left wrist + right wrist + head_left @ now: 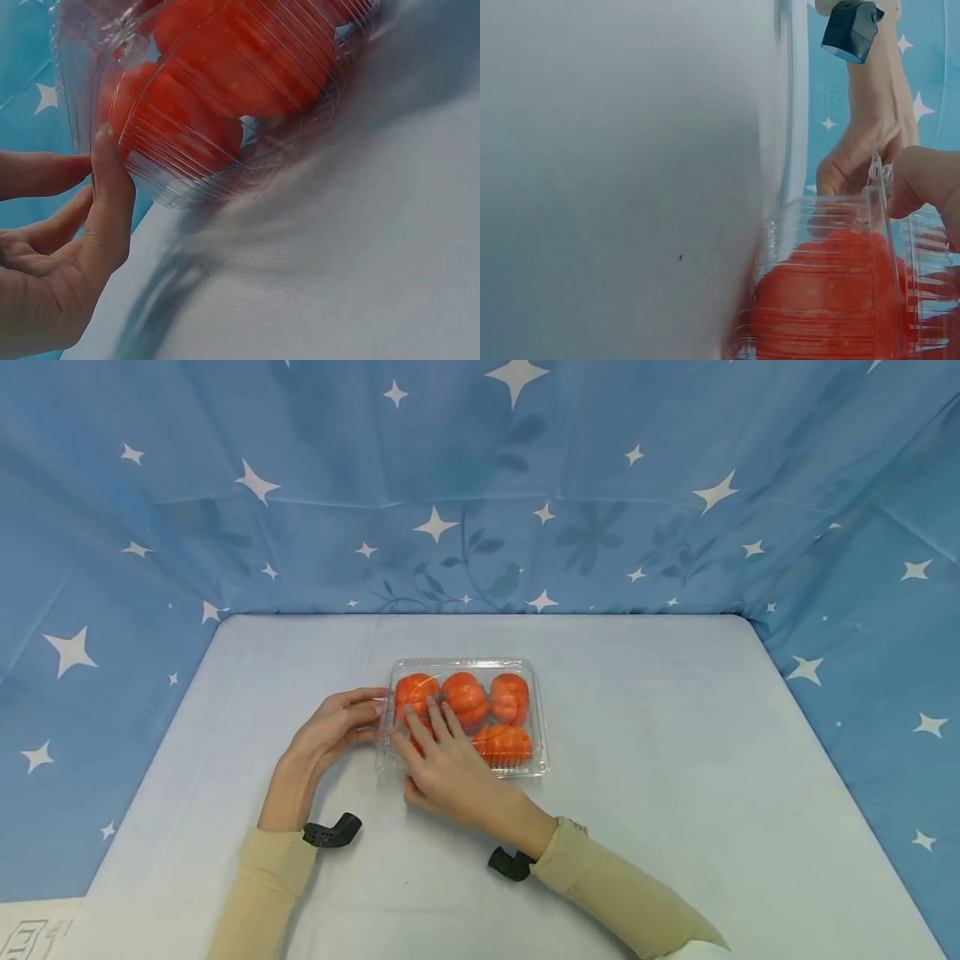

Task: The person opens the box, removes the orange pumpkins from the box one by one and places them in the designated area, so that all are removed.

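Note:
A clear plastic clamshell box (pixel 542 727) stands on the table with its lid down. Inside lie several red-orange, lobed vegetables (pixel 465 700) with bits of green stem, like tomatoes or bell peppers. At the box's left edge, my left hand (pixel 333 727) pinches the rim between thumb and fingers; the left wrist view shows this hand (pixel 82 247) close up. My right hand (pixel 457 777) rests across the front left of the lid, fingers spread and fairly straight, covering part of the contents. In the right wrist view, its thumb (pixel 930 180) lies beside the box's rim.
A white cloth covers the table (pixel 675 735). Blue curtains (pixel 480 552) with white stars and leaf prints rise at the back and both sides. Black wrist cameras sit on the left wrist (pixel 332 832) and right wrist (pixel 512 863). Printed paper (pixel 33 935) shows at the lower left.

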Available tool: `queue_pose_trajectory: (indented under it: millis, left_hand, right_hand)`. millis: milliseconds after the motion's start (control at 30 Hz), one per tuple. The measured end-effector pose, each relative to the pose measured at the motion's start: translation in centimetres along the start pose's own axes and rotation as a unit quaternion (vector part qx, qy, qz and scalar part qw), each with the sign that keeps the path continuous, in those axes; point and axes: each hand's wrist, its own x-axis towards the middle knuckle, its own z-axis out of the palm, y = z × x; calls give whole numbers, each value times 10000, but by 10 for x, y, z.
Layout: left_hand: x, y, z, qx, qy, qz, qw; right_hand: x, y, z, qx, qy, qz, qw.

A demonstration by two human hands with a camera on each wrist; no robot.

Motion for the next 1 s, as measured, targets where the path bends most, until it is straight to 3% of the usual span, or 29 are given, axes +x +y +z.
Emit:
queue_pose_trajectory:
  millis: [433,767,1000]
  left_hand:
    - [-2,2,5,203,160,-8,9997]
    - [-2,4,7,413,240,-11,9989]
    - [-4,4,10,592,224,-29,9980]
  right_hand:
    - [-1,0,3,-86,364,150,9992]
    - [-1,8,-4,341,797,183,9961]
    - [-1,9,-5,315,705,154,9969]
